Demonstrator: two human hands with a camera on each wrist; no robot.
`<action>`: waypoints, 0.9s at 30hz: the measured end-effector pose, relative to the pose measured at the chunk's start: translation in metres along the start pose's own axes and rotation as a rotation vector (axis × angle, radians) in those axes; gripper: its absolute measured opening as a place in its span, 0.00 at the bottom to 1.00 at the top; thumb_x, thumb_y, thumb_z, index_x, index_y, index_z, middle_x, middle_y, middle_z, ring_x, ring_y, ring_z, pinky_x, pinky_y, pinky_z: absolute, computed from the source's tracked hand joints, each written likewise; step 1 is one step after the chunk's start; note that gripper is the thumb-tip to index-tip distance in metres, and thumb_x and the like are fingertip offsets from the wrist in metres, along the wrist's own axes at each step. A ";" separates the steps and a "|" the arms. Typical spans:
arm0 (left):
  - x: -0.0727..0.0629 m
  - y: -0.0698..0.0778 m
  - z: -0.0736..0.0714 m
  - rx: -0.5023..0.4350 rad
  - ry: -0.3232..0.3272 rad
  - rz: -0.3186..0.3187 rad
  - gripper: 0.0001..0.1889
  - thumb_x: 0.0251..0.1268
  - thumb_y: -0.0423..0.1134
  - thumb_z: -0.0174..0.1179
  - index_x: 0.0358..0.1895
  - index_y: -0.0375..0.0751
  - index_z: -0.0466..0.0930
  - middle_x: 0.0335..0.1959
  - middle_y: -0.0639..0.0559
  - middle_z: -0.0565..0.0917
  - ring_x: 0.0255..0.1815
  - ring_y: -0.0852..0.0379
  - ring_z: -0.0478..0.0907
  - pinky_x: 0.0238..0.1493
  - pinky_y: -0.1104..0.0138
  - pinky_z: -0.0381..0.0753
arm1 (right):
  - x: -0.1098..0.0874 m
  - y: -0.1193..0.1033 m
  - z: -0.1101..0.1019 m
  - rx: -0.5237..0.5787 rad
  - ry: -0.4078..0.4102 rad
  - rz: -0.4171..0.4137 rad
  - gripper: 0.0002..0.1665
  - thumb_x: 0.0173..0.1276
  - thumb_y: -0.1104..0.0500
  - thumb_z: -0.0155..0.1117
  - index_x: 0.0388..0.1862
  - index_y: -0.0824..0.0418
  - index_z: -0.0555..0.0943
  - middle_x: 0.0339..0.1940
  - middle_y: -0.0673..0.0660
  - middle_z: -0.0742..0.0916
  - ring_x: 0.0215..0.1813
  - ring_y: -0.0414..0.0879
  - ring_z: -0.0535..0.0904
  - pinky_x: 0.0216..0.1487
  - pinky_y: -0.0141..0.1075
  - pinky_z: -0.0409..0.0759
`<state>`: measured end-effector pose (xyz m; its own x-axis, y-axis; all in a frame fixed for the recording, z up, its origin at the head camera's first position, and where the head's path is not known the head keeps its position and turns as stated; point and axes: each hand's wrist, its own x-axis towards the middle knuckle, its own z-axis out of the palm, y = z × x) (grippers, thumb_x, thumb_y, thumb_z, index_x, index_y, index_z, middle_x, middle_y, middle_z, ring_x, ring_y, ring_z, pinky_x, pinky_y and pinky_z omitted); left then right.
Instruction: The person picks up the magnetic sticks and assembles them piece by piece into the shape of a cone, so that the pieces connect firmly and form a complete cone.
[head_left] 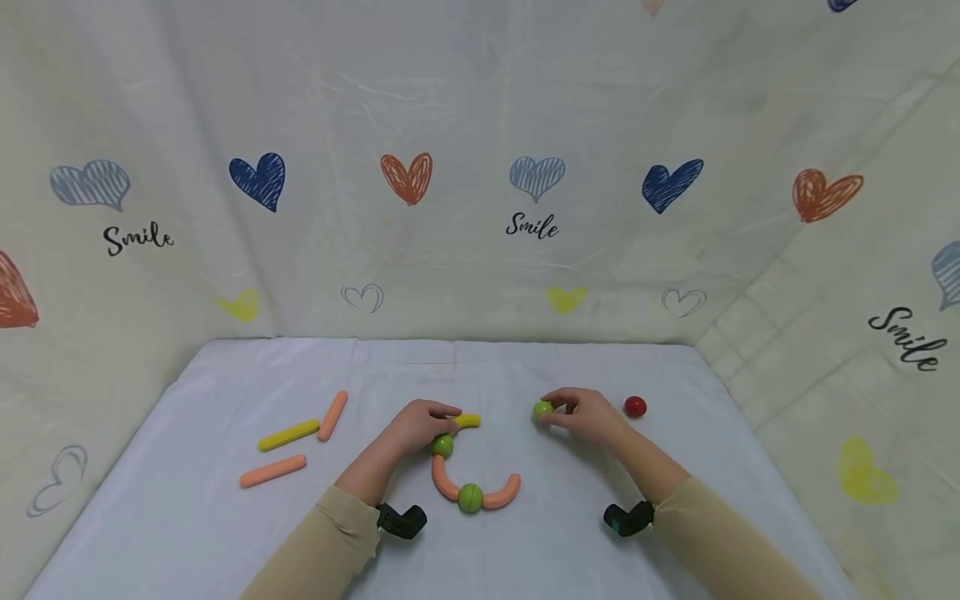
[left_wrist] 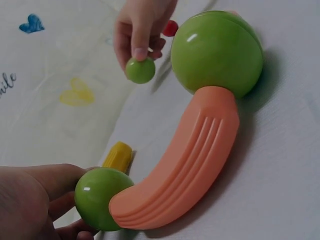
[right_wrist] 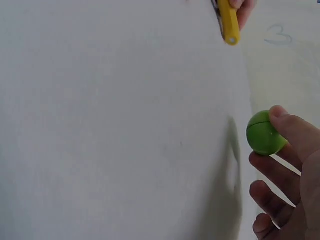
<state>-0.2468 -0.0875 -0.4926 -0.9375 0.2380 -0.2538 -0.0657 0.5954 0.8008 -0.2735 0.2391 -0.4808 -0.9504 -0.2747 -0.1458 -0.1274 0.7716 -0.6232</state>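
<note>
Fingers of right hand [head_left: 588, 414] pinching green ball [head_left: 542, 409], left hand [head_left: 420, 425] curled around yellow stick [head_left: 468, 421]

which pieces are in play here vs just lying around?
In play: left hand gripping yellow stick on the orange-and-green chain; right hand pinching small green ball.
Lying about: red ball, loose yellow stick, two orange sticks.

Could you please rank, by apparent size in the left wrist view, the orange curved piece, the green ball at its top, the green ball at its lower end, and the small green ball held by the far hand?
1. orange curved piece
2. top green ball
3. lower green ball
4. held green ball

The held ball lies farther from the camera, so its true size may well match the others.
</note>
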 end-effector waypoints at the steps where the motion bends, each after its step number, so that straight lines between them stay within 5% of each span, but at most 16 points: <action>1: 0.000 0.000 0.000 -0.006 0.003 -0.002 0.15 0.66 0.44 0.65 0.55 0.50 0.86 0.49 0.49 0.84 0.45 0.56 0.77 0.48 0.60 0.76 | 0.000 -0.004 0.003 0.006 0.001 -0.007 0.26 0.60 0.43 0.74 0.55 0.51 0.85 0.49 0.50 0.86 0.43 0.47 0.74 0.40 0.38 0.74; 13: 0.001 -0.003 -0.002 -0.036 0.011 -0.010 0.15 0.65 0.44 0.65 0.54 0.53 0.87 0.50 0.49 0.84 0.47 0.55 0.77 0.50 0.58 0.75 | 0.008 -0.047 0.035 0.000 0.006 -0.076 0.20 0.59 0.45 0.76 0.49 0.49 0.87 0.39 0.44 0.86 0.38 0.44 0.74 0.38 0.37 0.74; 27: 0.002 -0.007 -0.004 -0.075 -0.009 -0.007 0.15 0.66 0.45 0.65 0.55 0.53 0.86 0.50 0.50 0.84 0.50 0.54 0.76 0.53 0.56 0.75 | 0.009 -0.065 0.056 -0.056 0.026 -0.099 0.19 0.59 0.44 0.76 0.46 0.49 0.87 0.35 0.43 0.85 0.36 0.42 0.74 0.37 0.37 0.74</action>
<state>-0.2493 -0.0945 -0.4963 -0.9338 0.2414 -0.2641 -0.0979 0.5375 0.8375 -0.2581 0.1547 -0.4846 -0.9394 -0.3366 -0.0649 -0.2360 0.7724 -0.5897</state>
